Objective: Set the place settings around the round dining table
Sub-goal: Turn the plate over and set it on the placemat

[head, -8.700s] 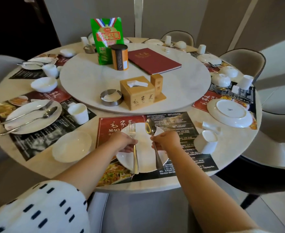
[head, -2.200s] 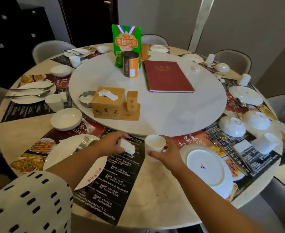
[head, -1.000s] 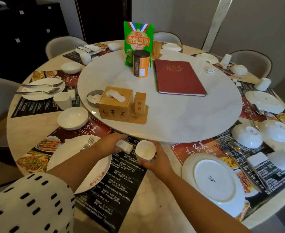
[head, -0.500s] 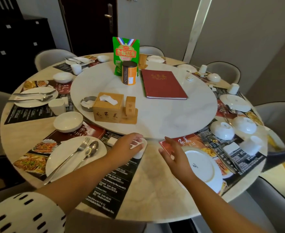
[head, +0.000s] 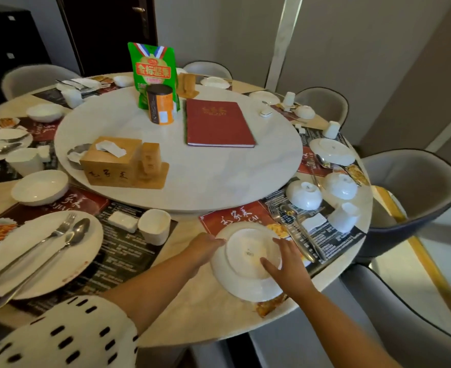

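Note:
A white plate [head: 248, 272] lies upside down on the red-and-black placemat [head: 235, 215] at the table's near right edge. My left hand [head: 205, 247] touches its left rim. My right hand [head: 285, 264] rests on its base and right side with fingers spread. To the left, a white cup [head: 154, 229] and a small white rest [head: 123, 221] stand free on the neighbouring mat. Beside them sits an upright plate [head: 43, 264] carrying a fork [head: 59, 232] and a spoon [head: 78, 232].
A fork and spoon [head: 296, 229], a tipped cup [head: 344, 217] and two overturned bowls [head: 304, 195] lie right of the plate. The lazy Susan [head: 205, 171] holds a tissue box [head: 110, 163], a red menu [head: 219, 123], a can and a green bag. A grey chair [head: 415, 187] stands at the right.
Both hands left the cup and rest, which now stand on the left mat. They moved right to the upside-down plate, and the view swung right.

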`<state>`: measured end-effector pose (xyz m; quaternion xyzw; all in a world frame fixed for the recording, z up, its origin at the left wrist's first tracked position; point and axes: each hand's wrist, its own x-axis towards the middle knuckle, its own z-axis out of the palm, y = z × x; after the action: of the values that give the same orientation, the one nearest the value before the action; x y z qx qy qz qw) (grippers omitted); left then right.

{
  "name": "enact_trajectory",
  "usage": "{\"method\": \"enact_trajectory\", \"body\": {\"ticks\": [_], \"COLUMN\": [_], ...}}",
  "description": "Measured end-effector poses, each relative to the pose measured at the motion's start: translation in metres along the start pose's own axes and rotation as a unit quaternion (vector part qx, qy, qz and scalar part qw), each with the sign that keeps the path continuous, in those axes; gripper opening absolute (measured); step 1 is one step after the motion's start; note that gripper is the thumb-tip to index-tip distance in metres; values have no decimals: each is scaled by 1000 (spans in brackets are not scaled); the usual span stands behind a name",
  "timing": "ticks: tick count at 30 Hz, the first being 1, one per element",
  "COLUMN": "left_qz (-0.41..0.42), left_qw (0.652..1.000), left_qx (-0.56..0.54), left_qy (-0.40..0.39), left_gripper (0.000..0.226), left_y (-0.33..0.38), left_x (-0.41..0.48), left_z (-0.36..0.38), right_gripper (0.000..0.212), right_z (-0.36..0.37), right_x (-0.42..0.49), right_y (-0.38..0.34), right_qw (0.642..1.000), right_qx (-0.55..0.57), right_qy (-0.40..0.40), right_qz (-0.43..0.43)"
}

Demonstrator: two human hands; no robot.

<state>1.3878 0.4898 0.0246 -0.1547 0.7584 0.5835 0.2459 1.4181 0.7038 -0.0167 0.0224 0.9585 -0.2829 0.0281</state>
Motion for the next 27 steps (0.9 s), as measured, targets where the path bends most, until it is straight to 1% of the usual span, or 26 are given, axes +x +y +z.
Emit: {"method": "enact_trajectory", "body": {"ticks": [2,5,6,9,14,18,20,22,24,27], "left_qz": [-5,-28,-36,-59,-70,-74,-74,-77,-77,-58], "left_qw": [999,995,993,990,987,986,985,985,985,986], "left_qx": [13,33,40,56,63,66,62,34,-1,-31], "left_qy": [51,95,102,114,127,136,142,148,152,153], "left_gripper": [32,40,42,46,43,37,40,44,45,35], "left_y": [-1,-2,1,5,4,5,4,2,1,0], "left_x": [10,22,22,23,31,37,37,36,34,28], "left_z": [9,19,23,31,34,35,36,36,36,36], "right_gripper": [87,125,129,121,111,104,98,91,93,106], "right_z": [-1,6,11,24,35,37,37,38,36,31], "right_x": [6,20,24,30,32,33,33,33,33,32], "right_y": [6,16,20,30,36,38,40,41,42,43], "right_qw": [999,997,996,996,997,997,997,997,997,996], "right_qx": [-15,-48,-55,-49,-38,-37,-34,-23,-9,26], "right_qy": [-33,-60,-63,-49,-10,-9,-13,-11,-14,-17], "right_qz": [-1,-26,-35,-54,-62,-66,-70,-74,-76,-82]}}
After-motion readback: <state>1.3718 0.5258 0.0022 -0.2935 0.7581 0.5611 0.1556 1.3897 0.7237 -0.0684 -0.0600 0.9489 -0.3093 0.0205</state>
